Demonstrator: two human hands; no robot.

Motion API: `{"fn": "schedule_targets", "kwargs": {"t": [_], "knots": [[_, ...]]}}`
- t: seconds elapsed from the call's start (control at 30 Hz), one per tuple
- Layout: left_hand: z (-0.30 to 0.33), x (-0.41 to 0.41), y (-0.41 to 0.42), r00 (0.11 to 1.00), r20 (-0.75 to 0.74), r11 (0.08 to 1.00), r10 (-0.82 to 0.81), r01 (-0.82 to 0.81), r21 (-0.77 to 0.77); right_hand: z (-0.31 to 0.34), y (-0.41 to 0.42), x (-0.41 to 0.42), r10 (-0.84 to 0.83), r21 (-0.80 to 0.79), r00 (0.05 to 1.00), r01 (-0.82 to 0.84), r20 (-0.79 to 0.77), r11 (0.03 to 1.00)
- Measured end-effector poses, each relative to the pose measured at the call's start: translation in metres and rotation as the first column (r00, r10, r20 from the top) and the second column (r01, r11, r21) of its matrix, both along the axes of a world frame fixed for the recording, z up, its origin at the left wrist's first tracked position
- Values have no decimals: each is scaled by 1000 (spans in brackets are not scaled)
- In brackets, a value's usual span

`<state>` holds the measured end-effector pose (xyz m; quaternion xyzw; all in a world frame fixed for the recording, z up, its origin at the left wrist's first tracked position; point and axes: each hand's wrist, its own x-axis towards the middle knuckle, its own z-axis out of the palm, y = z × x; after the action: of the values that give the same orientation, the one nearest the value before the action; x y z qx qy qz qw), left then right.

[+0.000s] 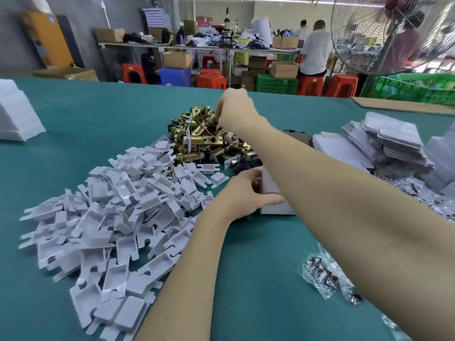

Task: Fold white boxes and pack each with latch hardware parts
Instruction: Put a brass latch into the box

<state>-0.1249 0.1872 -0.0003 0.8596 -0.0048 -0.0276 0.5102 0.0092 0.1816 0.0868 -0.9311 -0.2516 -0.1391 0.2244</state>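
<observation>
A heap of brass latch parts (pixel 197 139) lies mid-table on the green cloth. My right hand (pixel 235 109) reaches across into the top of that heap, its fingers curled round a brass latch. Nearer to me, my left hand (pixel 246 193) grips a small folded white box (pixel 270 193) that stands on the table, partly hidden behind my right forearm. A wide spread of white plastic inserts (pixel 110 212) covers the left part of the table.
Flat white box blanks (pixel 394 141) are stacked at the right. Clear bags of dark screws (pixel 325 274) lie near my right elbow. Folded white boxes (pixel 17 114) stand at the far left. A standing fan (pixel 394 33) and people at benches are beyond the table.
</observation>
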Motion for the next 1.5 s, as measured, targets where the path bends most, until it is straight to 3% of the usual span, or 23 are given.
{"fn": "schedule_targets", "kwargs": {"t": [0.23,0.43,0.57,0.9,1.13,1.23,1.37,1.5], "knots": [[-12,8,0,999,48,997,-20,24,-78,16,-10,7,-10,75,995,3,100,997],[-21,15,7,997,56,992,-46,52,-112,72,-22,17,-55,271,996,36,64,962],[-25,20,9,994,80,988,-69,80,-135,98,-56,3,-41,308,999,36,9,951],[-27,20,10,991,102,983,-82,98,-155,65,-144,-78,102,418,989,-137,105,898],[-28,20,10,988,115,976,-103,122,-181,50,-168,-109,102,508,955,-237,279,828],[-29,22,11,988,113,974,-109,129,-188,47,-173,-113,114,456,938,-263,327,850],[-29,20,11,985,116,971,-129,149,-189,35,-172,-111,120,301,955,-203,273,932],[-28,20,12,988,102,972,-117,135,-194,30,-172,-109,121,241,967,-175,223,955]]}}
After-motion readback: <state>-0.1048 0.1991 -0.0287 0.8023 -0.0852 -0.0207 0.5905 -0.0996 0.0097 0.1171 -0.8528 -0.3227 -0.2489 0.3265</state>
